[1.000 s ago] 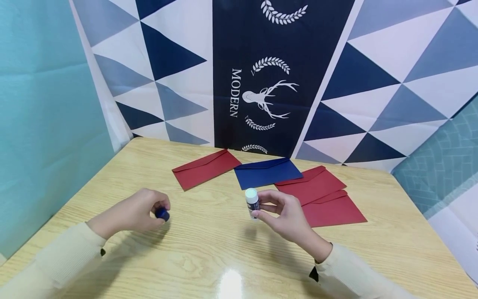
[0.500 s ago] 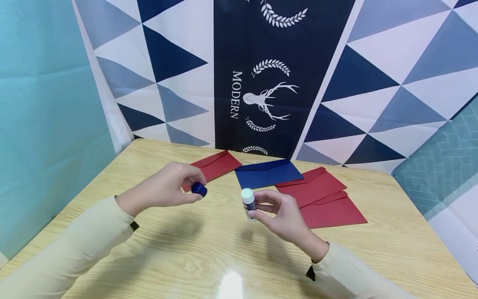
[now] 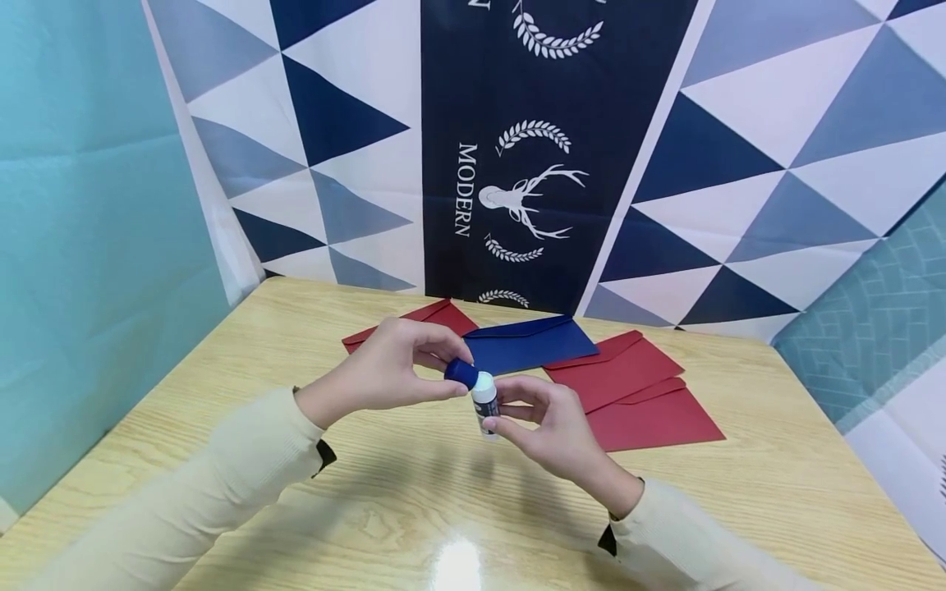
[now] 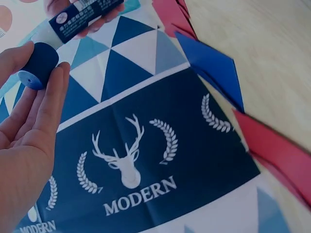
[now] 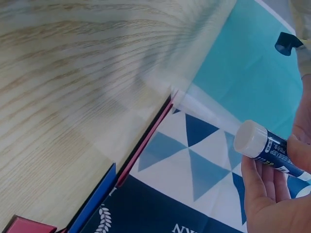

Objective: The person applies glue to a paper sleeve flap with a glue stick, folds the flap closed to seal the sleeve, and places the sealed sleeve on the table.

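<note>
My left hand [image 3: 395,365] pinches a dark blue cap [image 3: 461,373] between thumb and fingertips. My right hand [image 3: 550,423] holds a glue stick [image 3: 485,408] nearly upright over the wooden table, its white upper end toward the cap. Tilted, the cap meets that end. In the left wrist view, the cap [image 4: 39,65] lines up with the white end of the glue stick [image 4: 85,19], and its closed face points away from the stick. The right wrist view shows the thumb and fingers around the dark printed label of the glue stick [image 5: 279,150].
Behind the hands lie a red envelope [image 3: 447,316], partly covered by my left hand, and a blue envelope [image 3: 528,345]. Two overlapping red envelopes [image 3: 650,419] lie to the right. A patterned cloth [image 3: 510,164] hangs along the table's back edge.
My left hand has come up and to the right with the cap, from the table's left side to the top of the glue stick. The right hand has shifted slightly left.
</note>
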The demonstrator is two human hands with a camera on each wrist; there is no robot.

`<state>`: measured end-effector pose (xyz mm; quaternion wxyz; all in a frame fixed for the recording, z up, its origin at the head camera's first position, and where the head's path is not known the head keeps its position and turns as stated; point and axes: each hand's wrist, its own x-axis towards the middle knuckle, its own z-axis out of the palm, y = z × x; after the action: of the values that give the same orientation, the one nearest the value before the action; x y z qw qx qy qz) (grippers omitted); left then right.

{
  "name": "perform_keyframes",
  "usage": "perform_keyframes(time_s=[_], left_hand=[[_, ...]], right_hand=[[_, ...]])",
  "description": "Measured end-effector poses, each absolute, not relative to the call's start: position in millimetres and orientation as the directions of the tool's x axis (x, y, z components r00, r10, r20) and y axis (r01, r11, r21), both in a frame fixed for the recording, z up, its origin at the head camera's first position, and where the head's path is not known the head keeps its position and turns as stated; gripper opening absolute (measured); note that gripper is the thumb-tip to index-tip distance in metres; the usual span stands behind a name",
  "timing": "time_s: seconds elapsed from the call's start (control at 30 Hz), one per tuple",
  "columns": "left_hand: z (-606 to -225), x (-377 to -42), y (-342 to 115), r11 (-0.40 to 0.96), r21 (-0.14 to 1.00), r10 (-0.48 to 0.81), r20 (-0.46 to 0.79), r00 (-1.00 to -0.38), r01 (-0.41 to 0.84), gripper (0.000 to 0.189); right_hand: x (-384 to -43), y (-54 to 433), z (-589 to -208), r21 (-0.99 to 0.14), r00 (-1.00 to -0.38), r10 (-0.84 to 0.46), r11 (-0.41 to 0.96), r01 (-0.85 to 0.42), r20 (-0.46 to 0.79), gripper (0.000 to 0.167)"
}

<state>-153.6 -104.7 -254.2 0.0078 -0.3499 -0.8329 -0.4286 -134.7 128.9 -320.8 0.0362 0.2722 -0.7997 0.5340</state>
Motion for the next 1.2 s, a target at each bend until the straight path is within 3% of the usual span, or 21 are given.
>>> perform_keyframes(time_s=[0.37, 0.77, 1.2], left_hand=[[-254.3, -155.2, -100.5, 0.395, 0.742, 0.574, 0.261, -0.776, 0.541, 0.029], [-254.6, -157.8, -95.6, 0.469, 0.693, 0.634, 0.167, -0.755, 0.547, 0.027], [-284.6, -157.8, -90.1, 0.472, 0.744, 0.610, 0.113, -0.785, 0.474, 0.028]], right_hand=[[-135.5, 129.2, -322.0, -0.818, -0.832, -0.405, 0.275, -0.506, 0.379, 0.031], [-133.3, 126.0, -327.8, -0.758, -0.821, -0.418, 0.362, -0.542, 0.388, 0.029], [-130.9, 118.2, -342.2, -0.765, -0.841, -0.446, 0.412, -0.496, 0.305, 0.027]])
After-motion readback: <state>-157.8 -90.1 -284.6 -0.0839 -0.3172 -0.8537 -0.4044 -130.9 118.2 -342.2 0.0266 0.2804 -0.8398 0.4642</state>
